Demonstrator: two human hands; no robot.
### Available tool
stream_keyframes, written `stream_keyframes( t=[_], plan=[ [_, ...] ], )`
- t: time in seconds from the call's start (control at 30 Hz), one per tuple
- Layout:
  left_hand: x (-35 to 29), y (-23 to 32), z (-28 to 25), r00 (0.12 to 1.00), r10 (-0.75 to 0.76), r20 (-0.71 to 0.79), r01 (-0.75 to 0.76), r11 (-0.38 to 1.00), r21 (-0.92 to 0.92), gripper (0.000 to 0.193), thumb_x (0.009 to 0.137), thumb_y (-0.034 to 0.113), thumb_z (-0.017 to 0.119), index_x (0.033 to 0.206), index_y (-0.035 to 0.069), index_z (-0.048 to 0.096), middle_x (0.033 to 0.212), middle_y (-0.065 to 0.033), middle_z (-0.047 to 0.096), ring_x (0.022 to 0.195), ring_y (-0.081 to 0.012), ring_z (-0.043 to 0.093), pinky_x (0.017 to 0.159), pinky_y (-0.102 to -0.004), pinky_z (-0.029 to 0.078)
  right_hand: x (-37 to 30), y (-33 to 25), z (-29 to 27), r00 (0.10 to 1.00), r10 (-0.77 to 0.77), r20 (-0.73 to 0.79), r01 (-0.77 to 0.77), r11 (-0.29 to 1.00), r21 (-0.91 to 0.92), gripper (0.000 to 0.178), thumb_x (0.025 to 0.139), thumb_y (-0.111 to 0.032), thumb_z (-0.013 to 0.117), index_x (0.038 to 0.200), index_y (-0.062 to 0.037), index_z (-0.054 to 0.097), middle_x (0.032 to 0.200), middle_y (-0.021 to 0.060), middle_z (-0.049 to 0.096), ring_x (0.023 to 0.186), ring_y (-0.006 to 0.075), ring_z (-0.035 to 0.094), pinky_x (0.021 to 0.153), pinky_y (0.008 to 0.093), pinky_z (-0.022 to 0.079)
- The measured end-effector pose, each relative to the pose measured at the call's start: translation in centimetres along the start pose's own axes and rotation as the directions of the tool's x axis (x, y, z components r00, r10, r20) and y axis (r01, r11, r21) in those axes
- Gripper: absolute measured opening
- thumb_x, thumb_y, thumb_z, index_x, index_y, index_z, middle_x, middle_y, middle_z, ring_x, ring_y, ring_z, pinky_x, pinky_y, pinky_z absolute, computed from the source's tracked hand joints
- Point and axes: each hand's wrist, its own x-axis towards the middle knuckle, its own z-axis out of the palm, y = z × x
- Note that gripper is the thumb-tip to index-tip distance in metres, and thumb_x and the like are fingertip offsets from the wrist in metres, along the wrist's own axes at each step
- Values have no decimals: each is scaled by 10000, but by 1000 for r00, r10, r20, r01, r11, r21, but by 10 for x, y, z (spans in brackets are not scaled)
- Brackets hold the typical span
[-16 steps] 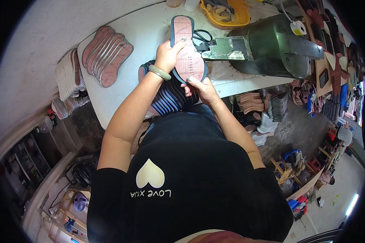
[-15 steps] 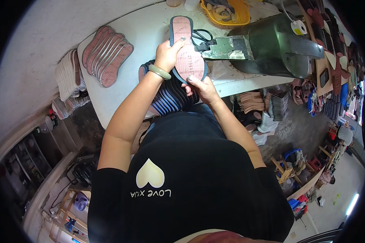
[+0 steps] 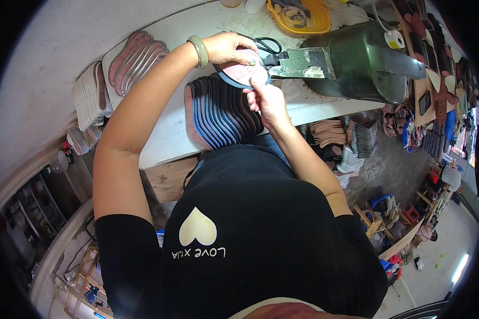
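Both my hands hold a pink shoe sole (image 3: 238, 73) with a dark rim against the tip of the green machine's arm (image 3: 295, 64). My left hand (image 3: 230, 49), a pale bangle on its wrist, reaches over the far part and hides it. Its fingers press down on the pink face. At the near end, my right hand (image 3: 269, 102) pinches the edge between thumb and curled fingers. Just below lies a fanned row of dark-edged soles (image 3: 221, 114). Farther left on the table is a second fanned stack of pink soles (image 3: 135, 61).
The machine's rounded green body (image 3: 351, 58) stands on the white table (image 3: 162, 125) at the right. Black-looped handles (image 3: 271, 44) lie behind its arm. A yellow basket (image 3: 303, 24) of scraps sits at the back. More soles (image 3: 327, 134) are piled below the table's right edge.
The sole has turned and come nearer to me, so its far part is now covered. My left hand has moved up over it, elbow swung out left. My right hand stays at the near end.
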Motion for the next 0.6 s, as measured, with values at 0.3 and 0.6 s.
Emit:
stream_keyframes(
  t=[0.3,0.6],
  plan=[
    [-26,8,18,967,-166,-195,139,980,-145,327,834,197,623,1129,67,570,970,-94,638,876,-164,579,823,-280,453,4,-23,3,995,-48,-87,30,979,-203,358,875,-337,591,707,-22,623,574,49,605,423,68,487,402,188,314],
    [-46,23,68,872,-337,-354,176,892,-417,355,821,269,615,1133,104,576,995,-159,644,905,-280,620,810,-341,471,6,-28,-9,980,-187,-64,136,875,-465,384,905,-292,549,675,7,621,545,59,593,422,93,512,415,219,397]
  ],
)
